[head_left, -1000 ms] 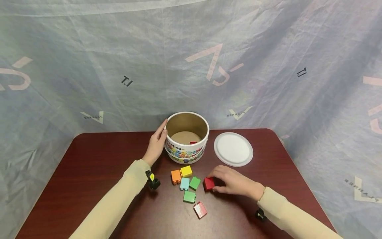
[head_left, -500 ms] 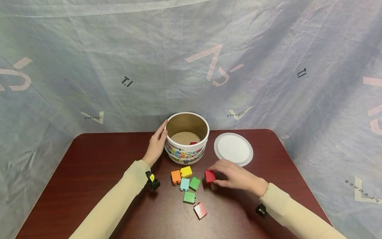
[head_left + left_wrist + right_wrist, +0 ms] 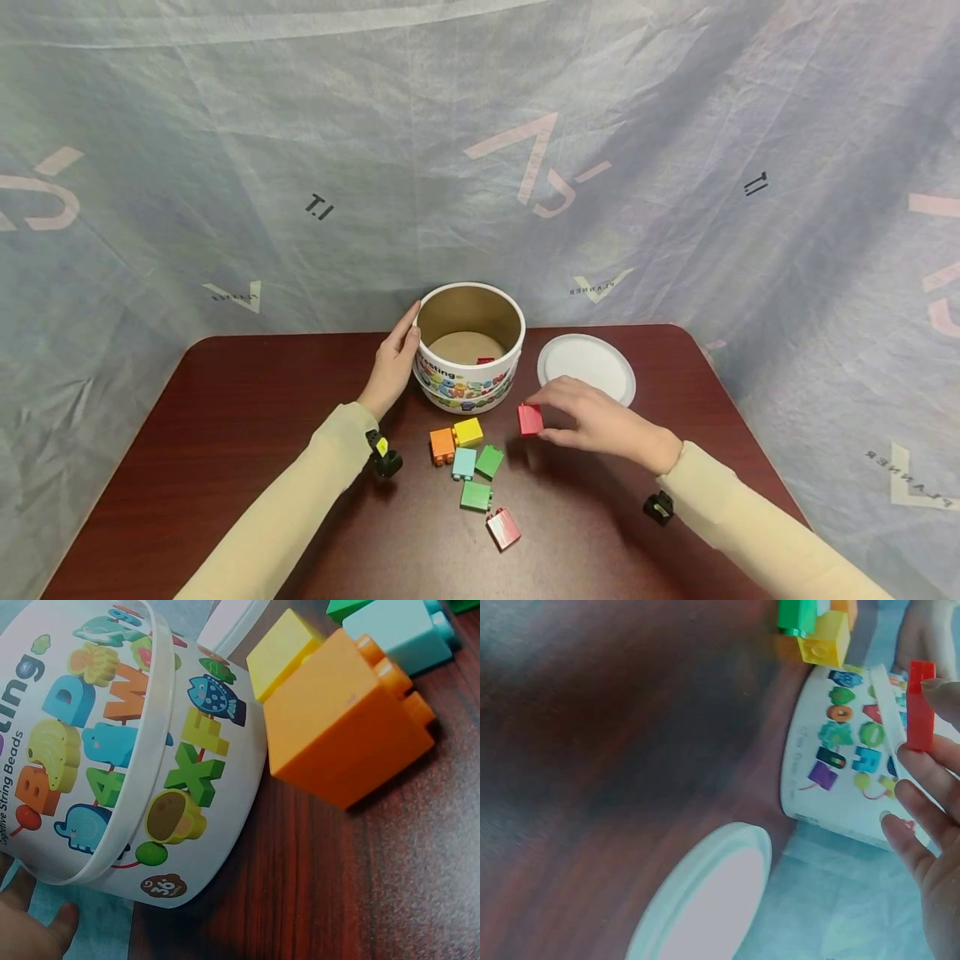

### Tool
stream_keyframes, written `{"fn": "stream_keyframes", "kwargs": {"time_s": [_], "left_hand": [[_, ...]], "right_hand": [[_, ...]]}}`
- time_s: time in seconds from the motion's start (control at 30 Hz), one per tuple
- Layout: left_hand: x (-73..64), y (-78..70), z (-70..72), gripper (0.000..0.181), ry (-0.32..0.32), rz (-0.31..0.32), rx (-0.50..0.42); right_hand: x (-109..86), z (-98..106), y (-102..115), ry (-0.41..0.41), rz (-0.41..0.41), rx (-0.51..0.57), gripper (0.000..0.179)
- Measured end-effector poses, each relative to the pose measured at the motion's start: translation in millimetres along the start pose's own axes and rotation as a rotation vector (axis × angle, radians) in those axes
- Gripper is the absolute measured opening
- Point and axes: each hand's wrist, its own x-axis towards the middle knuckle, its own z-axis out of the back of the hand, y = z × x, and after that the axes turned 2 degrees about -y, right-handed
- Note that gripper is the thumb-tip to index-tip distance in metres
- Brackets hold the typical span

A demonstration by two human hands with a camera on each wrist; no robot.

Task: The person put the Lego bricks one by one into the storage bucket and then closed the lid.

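My right hand (image 3: 592,423) pinches a red toy building block (image 3: 530,419) between thumb and fingers, above the table and to the right of the other blocks. In the right wrist view the red block (image 3: 920,712) is seen narrow side on. My left hand (image 3: 392,367) rests against the left side of a round white bucket (image 3: 468,390), fingers straight along its wall near the rim. Inside the bucket lies a red piece (image 3: 486,360), mostly hidden by the front wall. Left hand fingers (image 3: 37,930) show at the bucket's edge in the left wrist view.
In front of the bucket lie an orange block (image 3: 442,446), a yellow block (image 3: 468,432), a light blue block (image 3: 464,463), two green blocks (image 3: 476,497) and another red block (image 3: 503,529). A white lid (image 3: 585,367) lies right of the bucket, partly behind the right hand.
My right hand has lifted the red block off the table and carried it away from me, toward the bucket and lid. The left hand and bucket have stayed put.
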Motion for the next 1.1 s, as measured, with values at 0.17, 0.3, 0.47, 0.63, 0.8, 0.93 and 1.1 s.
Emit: {"fn": "stream_keyframes", "kwargs": {"time_s": [0.17,0.3,0.47,0.63,0.8,0.93,1.1], "left_hand": [[-0.3,0.2,0.0,0.051,-0.002,0.002,0.001],[-0.4,1.2,-0.5,0.051,-0.004,-0.003,0.006],[-0.5,1.3,-0.4,0.052,-0.003,-0.009,0.009],[0.8,-1.4,1.5,0.053,0.007,-0.015,0.012],[1.6,-3.4,3.5,0.053,0.005,-0.009,0.037],[0.8,-3.9,3.2,0.053,0.007,-0.003,0.045],[1.3,-4.3,3.8,0.053,0.009,0.002,0.043]], "right_hand": [[8.1,11.1,1.6,-0.011,-0.028,-0.004,0.042],[14.5,17.5,-0.1,-0.030,-0.038,-0.004,0.043],[22.7,23.9,-3.7,-0.045,-0.033,-0.001,0.042],[33.2,31.6,-5.2,-0.050,-0.032,-0.012,0.042],[46.6,37.7,-7.9,-0.035,-0.048,-0.007,0.043],[56.5,42.0,-10.3,-0.038,-0.052,-0.010,0.045],[68.4,49.8,-15.1,-0.033,-0.069,-0.014,0.045]]}}
